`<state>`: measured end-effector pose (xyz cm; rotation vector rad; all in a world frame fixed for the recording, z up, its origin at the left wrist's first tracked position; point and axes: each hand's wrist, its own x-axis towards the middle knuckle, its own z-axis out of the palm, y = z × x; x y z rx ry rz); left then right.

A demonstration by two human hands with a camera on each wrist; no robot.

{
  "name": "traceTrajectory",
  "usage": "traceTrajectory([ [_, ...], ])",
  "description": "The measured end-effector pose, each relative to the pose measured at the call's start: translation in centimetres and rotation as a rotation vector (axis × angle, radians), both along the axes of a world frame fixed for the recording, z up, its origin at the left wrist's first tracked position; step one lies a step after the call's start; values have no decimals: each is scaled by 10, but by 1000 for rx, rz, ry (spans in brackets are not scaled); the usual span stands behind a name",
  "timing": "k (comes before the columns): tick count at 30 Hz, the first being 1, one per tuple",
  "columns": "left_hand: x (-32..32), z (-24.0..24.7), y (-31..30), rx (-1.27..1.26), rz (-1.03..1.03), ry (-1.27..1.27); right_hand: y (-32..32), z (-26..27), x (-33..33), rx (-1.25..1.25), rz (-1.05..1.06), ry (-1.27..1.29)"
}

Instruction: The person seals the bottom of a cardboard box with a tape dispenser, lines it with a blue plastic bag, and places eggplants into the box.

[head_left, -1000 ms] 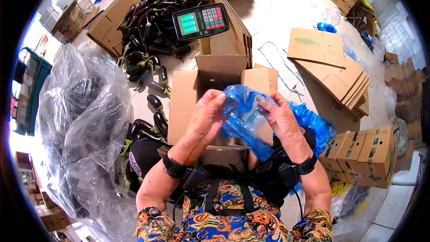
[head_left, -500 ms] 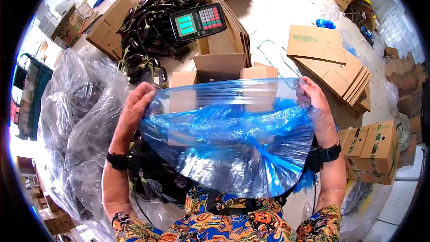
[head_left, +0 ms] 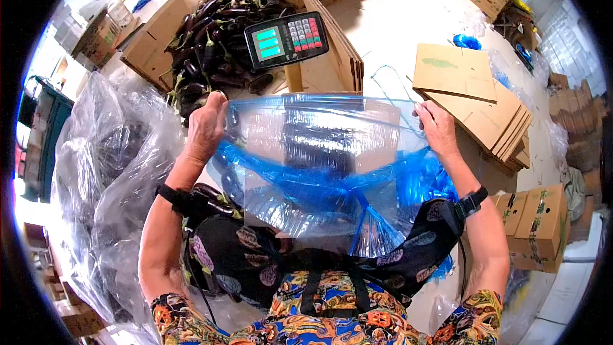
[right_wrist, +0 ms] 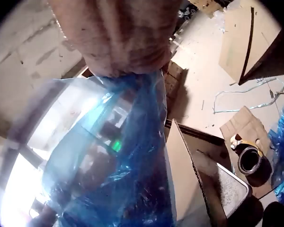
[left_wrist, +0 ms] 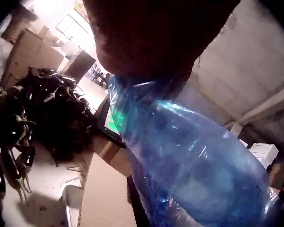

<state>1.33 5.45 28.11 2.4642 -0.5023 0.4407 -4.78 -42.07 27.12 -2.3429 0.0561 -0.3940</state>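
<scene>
A thin blue plastic bag is stretched wide between both hands, its mouth edge pulled taut. My left hand grips one end of that edge, and the right hand pinches the other. Below the bag stands an open cardboard box, whose dark inside shows through the film in the head view. In the left wrist view a raised box flap appears beside the hanging plastic. The fingertips of both hands are largely hidden behind the hands in the wrist views.
A scale display stands just beyond the box, before a pile of eggplants. Clear plastic sheeting lies at left. Flat cardboard sheets and closed cartons are at right. A tape roll lies near the box.
The hands have moved apart from close together, spreading the bunched blue bag wide. Over the last half second the bag's edge has shifted forward over the box.
</scene>
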Motion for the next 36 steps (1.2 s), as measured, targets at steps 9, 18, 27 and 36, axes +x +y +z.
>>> traceTrajectory([
  [9, 86, -60, -8, 89, 84, 17, -7, -56, 68, -82, -53, 18],
  [18, 141, -177, 8, 136, 84, 145, -19, -108, 106, -78, -1, 382],
  [27, 62, -208, 58, 82, -13, 575, -73, -135, 43, -224, 335, 736],
  [36, 14, -44, -20, -107, -268, 143, 41, 14, 18, -180, 274, 223],
])
